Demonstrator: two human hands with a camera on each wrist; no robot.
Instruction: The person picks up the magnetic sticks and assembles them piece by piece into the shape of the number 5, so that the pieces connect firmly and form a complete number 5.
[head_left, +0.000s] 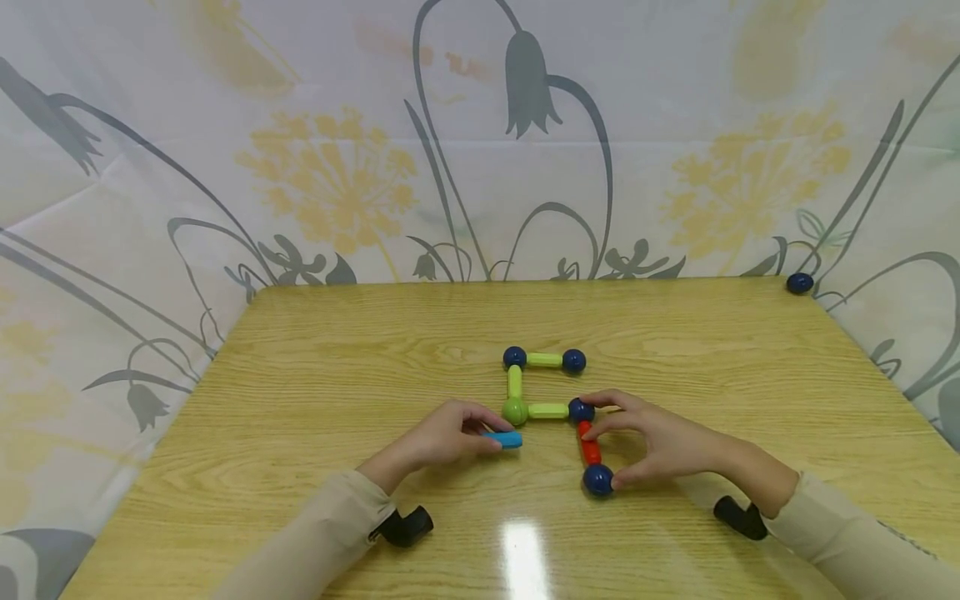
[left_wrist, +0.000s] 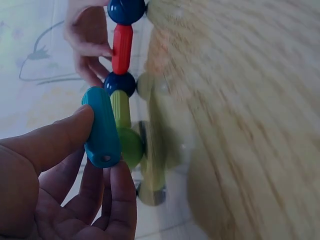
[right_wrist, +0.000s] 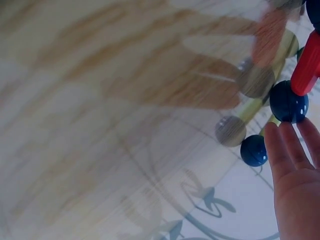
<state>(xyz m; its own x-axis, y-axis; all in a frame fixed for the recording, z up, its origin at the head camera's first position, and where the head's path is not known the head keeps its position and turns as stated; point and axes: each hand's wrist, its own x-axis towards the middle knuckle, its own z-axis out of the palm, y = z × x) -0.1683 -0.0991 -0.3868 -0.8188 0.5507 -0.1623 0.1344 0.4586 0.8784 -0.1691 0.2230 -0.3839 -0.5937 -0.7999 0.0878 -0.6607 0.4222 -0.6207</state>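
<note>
My left hand (head_left: pixel 450 435) pinches a light blue toy magnetic stick (head_left: pixel 507 439) between thumb and fingers; its ridged side and end show in the left wrist view. It is held just in front of a green ball (head_left: pixel 515 411). My right hand (head_left: pixel 663 435) spans a red stick (head_left: pixel 590 451), with fingers at the dark blue ball (head_left: pixel 581 410) on its far end and the thumb against the near dark blue ball (head_left: pixel 598 481). A yellow-green stick (head_left: pixel 549 411) joins the far ball to the green one.
From the green ball another yellow-green stick (head_left: pixel 514 382) runs back to a dark blue ball (head_left: pixel 514 357). A further stick (head_left: pixel 544 360) leads right to a dark blue ball (head_left: pixel 573 361). One loose dark blue ball (head_left: pixel 799 283) lies at the wooden table's (head_left: pixel 337 350) far right corner.
</note>
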